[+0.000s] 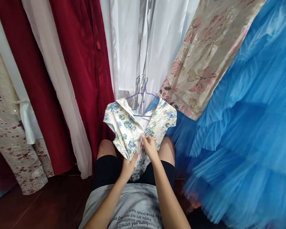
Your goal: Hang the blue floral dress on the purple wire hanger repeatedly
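Observation:
A white floral garment (pixel 127 122) with blue and yellow flowers, short sleeves and an open V neck hangs on a thin purple hanger (pixel 146 87) in front of me. Its lower part lies over my lap. Low on its left side, my left hand (pixel 129 167) grips the cloth between thumb and fingers. My right hand (pixel 149 145) is pinched at the front just below the bottom of the neck opening. Whether a zip or button is between those fingertips, I cannot make out.
Dark red cloth (pixel 73 57) and a pale pink panel (pixel 54 76) hang at left. White curtain-like cloth (pixel 127 41) is behind the hanger. A beige floral garment (pixel 205 57) and a blue tulle skirt (pixel 248 143) fill the right. The floor (pixel 54 203) is dark tile.

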